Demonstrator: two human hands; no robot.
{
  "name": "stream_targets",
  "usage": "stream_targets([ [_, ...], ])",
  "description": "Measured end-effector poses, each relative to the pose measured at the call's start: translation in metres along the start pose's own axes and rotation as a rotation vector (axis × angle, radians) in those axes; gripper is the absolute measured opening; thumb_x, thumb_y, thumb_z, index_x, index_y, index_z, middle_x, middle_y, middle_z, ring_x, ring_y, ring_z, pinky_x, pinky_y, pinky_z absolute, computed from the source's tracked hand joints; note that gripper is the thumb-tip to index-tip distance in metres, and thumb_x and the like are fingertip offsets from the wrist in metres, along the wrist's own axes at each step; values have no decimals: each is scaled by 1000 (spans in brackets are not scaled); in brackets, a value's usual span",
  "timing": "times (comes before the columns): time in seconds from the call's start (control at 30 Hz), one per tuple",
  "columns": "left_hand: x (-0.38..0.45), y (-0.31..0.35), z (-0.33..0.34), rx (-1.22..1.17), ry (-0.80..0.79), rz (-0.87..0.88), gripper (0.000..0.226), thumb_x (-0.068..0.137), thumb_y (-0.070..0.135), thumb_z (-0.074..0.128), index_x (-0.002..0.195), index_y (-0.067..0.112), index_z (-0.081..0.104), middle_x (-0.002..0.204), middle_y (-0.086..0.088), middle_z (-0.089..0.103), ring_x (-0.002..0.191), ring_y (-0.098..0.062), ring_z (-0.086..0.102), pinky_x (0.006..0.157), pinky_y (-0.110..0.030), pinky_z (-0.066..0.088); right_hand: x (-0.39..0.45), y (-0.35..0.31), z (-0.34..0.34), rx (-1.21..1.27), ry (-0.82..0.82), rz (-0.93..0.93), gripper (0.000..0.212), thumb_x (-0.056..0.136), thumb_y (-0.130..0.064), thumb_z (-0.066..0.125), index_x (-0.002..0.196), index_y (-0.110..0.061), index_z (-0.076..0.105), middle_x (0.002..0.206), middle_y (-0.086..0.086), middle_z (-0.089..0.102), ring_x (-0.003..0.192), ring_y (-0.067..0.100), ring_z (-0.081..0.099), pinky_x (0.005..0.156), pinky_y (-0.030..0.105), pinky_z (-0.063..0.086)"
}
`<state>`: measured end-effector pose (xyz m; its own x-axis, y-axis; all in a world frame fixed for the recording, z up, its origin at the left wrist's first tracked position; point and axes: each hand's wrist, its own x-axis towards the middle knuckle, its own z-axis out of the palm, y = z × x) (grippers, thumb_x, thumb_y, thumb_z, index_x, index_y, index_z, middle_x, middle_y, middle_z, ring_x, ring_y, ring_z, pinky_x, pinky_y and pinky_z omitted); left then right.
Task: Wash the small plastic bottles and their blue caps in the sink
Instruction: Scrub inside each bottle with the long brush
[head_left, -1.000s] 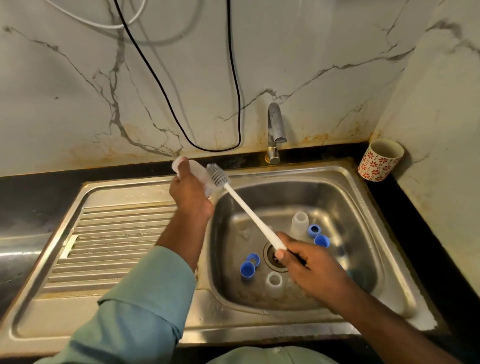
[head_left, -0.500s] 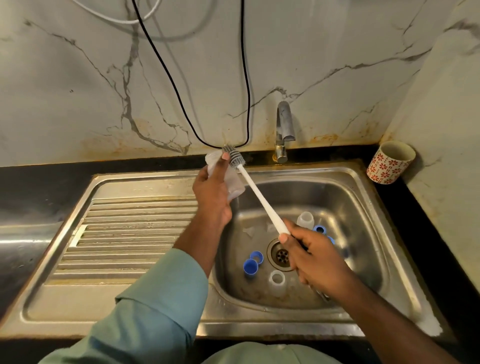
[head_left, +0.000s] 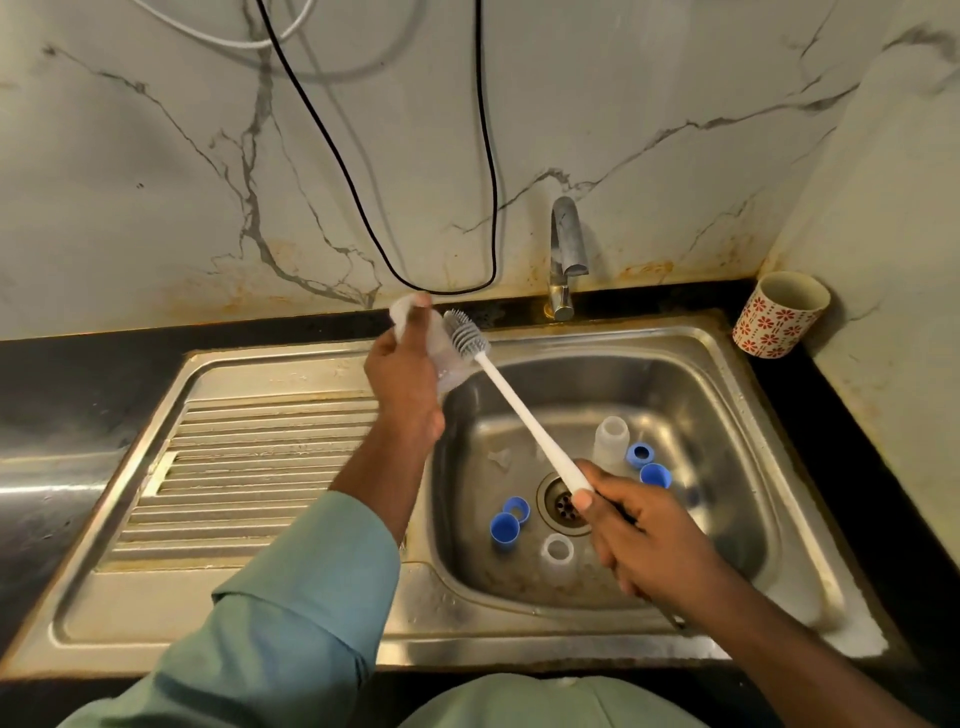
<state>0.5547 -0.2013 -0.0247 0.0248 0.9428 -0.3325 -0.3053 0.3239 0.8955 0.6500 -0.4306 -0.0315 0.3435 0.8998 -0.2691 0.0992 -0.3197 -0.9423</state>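
Note:
My left hand grips a small clear plastic bottle above the sink's back left corner. My right hand holds the white handle of a bottle brush, whose grey bristle head lies against the bottle's side. In the steel basin stand two more clear bottles, one behind the drain and one in front of it. Two blue caps lie left of the drain and two blue caps lie right of it.
A steel tap stands at the basin's back. The ribbed drainboard lies to the left. A cup with red flowers sits at the back right corner. Black and white cables hang down the marble wall.
My left hand has tipped and turned the bottle, and the brush head has slid along it, up and then back a little. The view has shifted slightly to the left.

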Motion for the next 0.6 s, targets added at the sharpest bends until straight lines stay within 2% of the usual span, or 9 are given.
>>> stream_targets([
  [0.1, -8, -14, 6, 35, -106, -16, 51, 78, 38, 81, 117, 9, 66, 112, -11, 70, 106, -30, 67, 85, -51, 59, 11, -9, 4, 67, 38, 16, 25, 100, -27, 51, 108, -50, 57, 59, 5, 51, 41, 11, 43, 38, 24, 38],
  [0.23, 13, 1, -5, -60, -155, -109, 55, 86, 43, 68, 130, 13, 57, 108, -10, 64, 98, -27, 64, 63, -36, 57, -3, -4, -2, 48, -2, 14, 28, 100, -26, 51, 111, -51, 56, 61, 6, 49, 40, 8, 42, 38, 24, 37],
  [0.37, 0, -10, 5, 56, -297, -82, 59, 85, 52, 62, 124, 8, 60, 93, -5, 61, 78, -18, 60, 52, -25, 50, 7, -7, 3, 93, 32, 11, 25, 100, -28, 50, 106, -51, 58, 59, 7, 53, 40, 12, 42, 40, 27, 38],
  [0.43, -1, -11, 8, -28, -302, -97, 75, 75, 55, 75, 130, 7, 58, 100, -8, 63, 81, -19, 63, 55, -29, 52, 11, -8, 3, 91, 33, -3, 24, 100, -31, 50, 108, -52, 57, 59, 7, 54, 40, 14, 42, 39, 26, 38],
  [0.5, 8, -3, 2, -135, -273, -90, 86, 64, 54, 83, 132, 9, 57, 113, -14, 64, 93, -26, 67, 64, -34, 56, 3, -2, 1, 79, 19, 13, 25, 100, -31, 50, 111, -52, 57, 58, 6, 54, 41, 15, 42, 39, 26, 37],
  [0.6, 14, -5, -4, -106, -294, -69, 80, 68, 44, 86, 131, 6, 55, 119, -19, 64, 102, -32, 66, 69, -38, 57, -5, 1, -2, 90, 18, 32, 24, 100, -30, 50, 112, -48, 58, 57, 5, 54, 42, 16, 42, 40, 28, 37],
])
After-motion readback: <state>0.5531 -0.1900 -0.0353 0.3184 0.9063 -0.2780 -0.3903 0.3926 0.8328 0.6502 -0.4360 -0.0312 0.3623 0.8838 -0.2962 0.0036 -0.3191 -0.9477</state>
